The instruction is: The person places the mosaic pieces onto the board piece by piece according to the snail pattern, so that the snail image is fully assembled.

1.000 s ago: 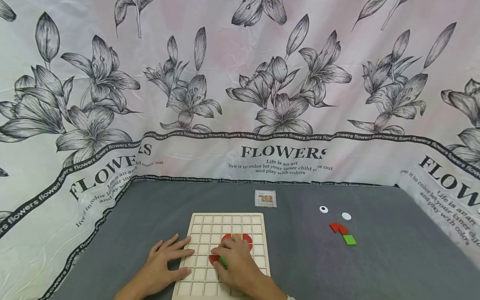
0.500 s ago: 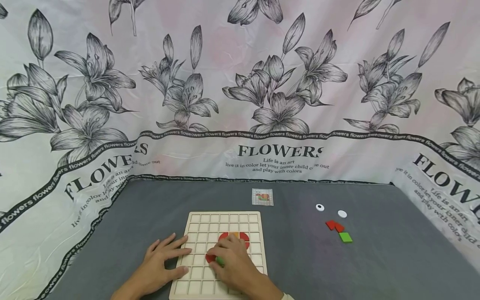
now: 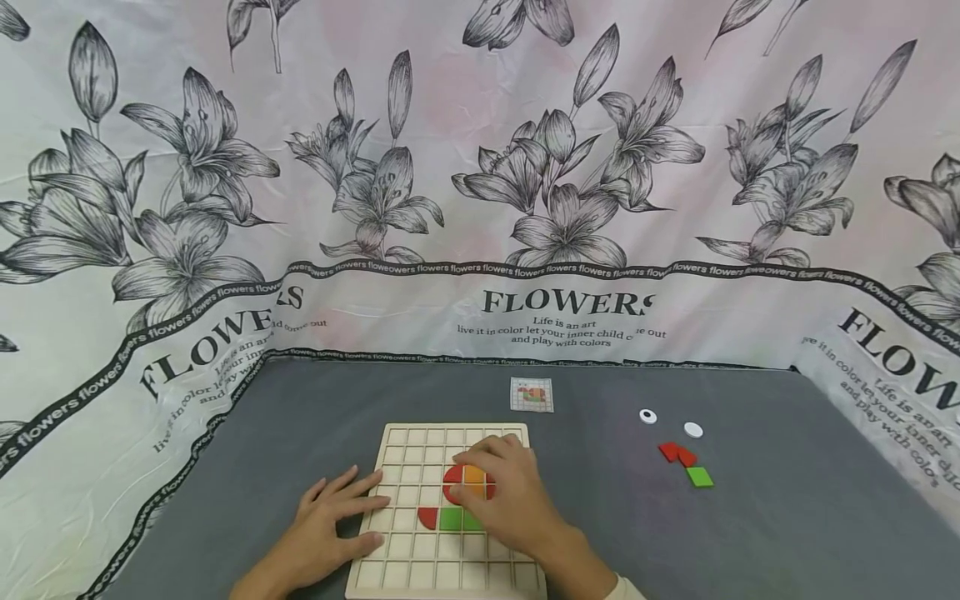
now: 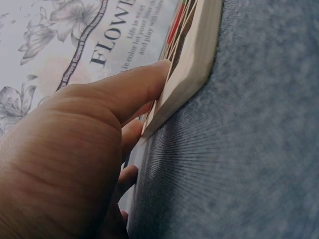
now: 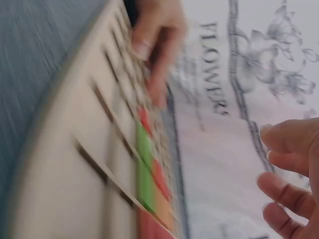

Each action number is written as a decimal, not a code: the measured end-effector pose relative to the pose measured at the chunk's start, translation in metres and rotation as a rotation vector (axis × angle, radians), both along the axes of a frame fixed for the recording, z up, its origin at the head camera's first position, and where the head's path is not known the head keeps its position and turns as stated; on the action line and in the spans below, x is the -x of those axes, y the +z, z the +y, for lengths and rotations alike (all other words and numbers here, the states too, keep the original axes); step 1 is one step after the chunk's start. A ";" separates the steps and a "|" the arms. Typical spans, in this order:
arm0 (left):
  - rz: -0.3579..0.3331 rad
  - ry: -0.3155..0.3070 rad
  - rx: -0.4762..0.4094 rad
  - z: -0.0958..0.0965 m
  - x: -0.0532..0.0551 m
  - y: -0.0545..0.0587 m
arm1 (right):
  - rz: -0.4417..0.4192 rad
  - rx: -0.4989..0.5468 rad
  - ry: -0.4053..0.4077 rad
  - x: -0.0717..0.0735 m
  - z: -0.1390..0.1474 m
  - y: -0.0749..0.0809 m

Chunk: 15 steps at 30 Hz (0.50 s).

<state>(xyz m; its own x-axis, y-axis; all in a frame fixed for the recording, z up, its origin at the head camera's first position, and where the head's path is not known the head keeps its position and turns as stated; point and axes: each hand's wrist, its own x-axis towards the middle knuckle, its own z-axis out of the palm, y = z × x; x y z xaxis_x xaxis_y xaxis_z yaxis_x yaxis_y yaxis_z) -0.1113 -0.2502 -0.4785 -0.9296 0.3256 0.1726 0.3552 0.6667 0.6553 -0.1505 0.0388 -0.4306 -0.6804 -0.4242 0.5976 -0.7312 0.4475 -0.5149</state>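
The right hand (image 3: 517, 500) is hovering over the right part of the board (image 3: 401, 546), its thumb and fingers bending loosely, standing well apart and holding nothing; in the right wrist view its fingers are staying off the wood. The left hand (image 3: 326, 525) is spreading its fingers at the board's left edge, its thumb and some fingertips touching the rim.

The board is lying on the near part of the gray table (image 3: 637, 517). In its grid, a red quarter piece (image 3: 427, 518) is sitting left of a row of green squares (image 3: 452, 518). Red pieces (image 3: 453, 474) and an orange patch (image 3: 474, 475) are sitting farther up, the right hand partly covering them.

A small picture card (image 3: 532, 395) is lying beyond the board. To the right, two white discs (image 3: 693, 430), two loose red pieces (image 3: 668, 452) and a loose green square (image 3: 700, 477) are lying. Flower-printed cloth (image 3: 720, 321) is hanging behind the table.
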 end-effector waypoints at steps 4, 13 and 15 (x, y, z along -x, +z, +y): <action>0.012 -0.002 -0.008 -0.001 0.001 0.000 | 0.002 0.020 -0.015 0.006 0.025 0.013; 0.016 -0.015 -0.018 0.003 -0.001 0.002 | 0.178 0.021 -0.098 0.013 0.094 0.031; 0.018 -0.009 -0.018 0.002 -0.002 0.002 | 0.208 0.023 -0.113 0.014 0.109 0.035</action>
